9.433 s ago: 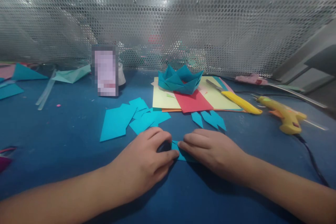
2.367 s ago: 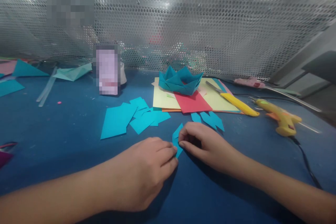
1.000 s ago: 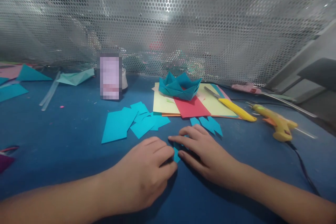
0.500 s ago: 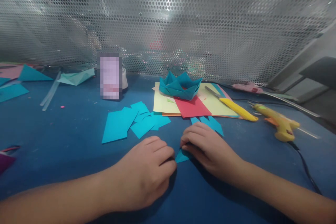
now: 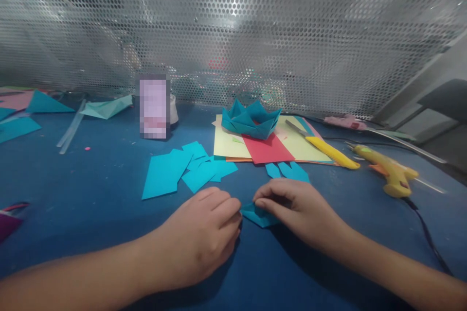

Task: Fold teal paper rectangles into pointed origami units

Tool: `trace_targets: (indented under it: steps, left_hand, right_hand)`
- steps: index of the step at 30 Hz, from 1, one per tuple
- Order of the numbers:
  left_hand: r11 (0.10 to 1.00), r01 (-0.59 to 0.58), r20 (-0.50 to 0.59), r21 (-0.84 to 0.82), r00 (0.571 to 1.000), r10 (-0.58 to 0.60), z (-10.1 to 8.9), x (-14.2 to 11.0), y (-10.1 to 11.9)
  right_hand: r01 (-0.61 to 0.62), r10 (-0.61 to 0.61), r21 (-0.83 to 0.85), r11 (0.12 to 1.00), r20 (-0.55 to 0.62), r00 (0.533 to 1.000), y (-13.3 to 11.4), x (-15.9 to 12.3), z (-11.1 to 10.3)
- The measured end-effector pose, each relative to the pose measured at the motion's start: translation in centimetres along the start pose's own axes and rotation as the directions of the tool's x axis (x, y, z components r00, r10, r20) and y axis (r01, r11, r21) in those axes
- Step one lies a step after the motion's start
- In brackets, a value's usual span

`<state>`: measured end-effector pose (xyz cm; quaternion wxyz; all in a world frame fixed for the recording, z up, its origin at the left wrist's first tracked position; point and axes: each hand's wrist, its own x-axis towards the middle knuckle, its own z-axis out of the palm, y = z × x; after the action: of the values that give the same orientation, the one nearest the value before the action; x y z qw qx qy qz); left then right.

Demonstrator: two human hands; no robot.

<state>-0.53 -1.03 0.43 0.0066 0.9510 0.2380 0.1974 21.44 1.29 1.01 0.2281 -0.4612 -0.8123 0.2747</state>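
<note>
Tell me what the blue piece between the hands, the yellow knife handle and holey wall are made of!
The blue piece looks like matte paper: thin, with folds. The yellow knife handle is probably plastic, evenly coloured; its finish is unclear. The holey wall seems shiny metal: it glints brightly.

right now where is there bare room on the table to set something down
Bare tabletop lies left of the loose blue sheets, between the clear sticks and left arm. Another patch lies between the right hand and yellow glue gun. Crowded: back centre, with a folded blue shape and yellow cutter on stacked papers.
</note>
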Motion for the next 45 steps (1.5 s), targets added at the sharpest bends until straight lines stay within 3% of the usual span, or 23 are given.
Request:
trace_targets:
  steps: [3, 7, 20, 26, 29, 34, 45]
  left_hand:
    - [0.998, -0.012, 0.019, -0.059, 1.0, 0.013, 0.3, 0.0, 0.1]
    - [0.994, 0.04, 0.039, -0.098, 0.999, -0.036, 0.8, -0.1, 0.4]
    - [0.983, -0.019, 0.076, 0.182, 0.997, 0.005, 1.1, -0.6, 1.5]
    - [0.978, -0.065, 0.164, 0.199, 0.986, 0.032, 1.0, -0.6, 1.2]
    - [0.979, -0.017, 0.147, 0.203, 0.989, -0.013, 0.8, -0.4, 1.5]
    - [0.976, 0.184, 0.164, 0.115, 0.966, -0.202, 0.3, 0.0, 2.0]
    - [0.97, 0.229, 0.191, 0.077, 0.952, -0.24, -0.4, 0.2, 1.9]
  right_hand:
    - [-0.038, 0.038, 0.062, 0.997, -0.003, 0.999, 0.0, 0.0, 0.1]
    - [0.049, -0.049, 0.03, 0.998, -0.001, 0.999, 0.2, -0.1, 0.2]
    - [0.116, -0.112, 0.083, 0.99, -0.056, 0.992, 0.5, 0.0, 1.1]
    - [0.206, -0.206, -0.023, 0.978, -0.024, 0.978, 0.8, 0.3, 1.2]
    - [0.238, -0.238, -0.043, 0.97, 0.003, 0.971, 0.8, 0.2, 1.1]
    - [0.219, -0.219, -0.093, 0.971, 0.013, 0.976, 0.6, 0.0, 1.1]
    - [0.242, -0.246, -0.115, 0.964, -0.022, 0.969, 0.4, 0.2, 1.2]
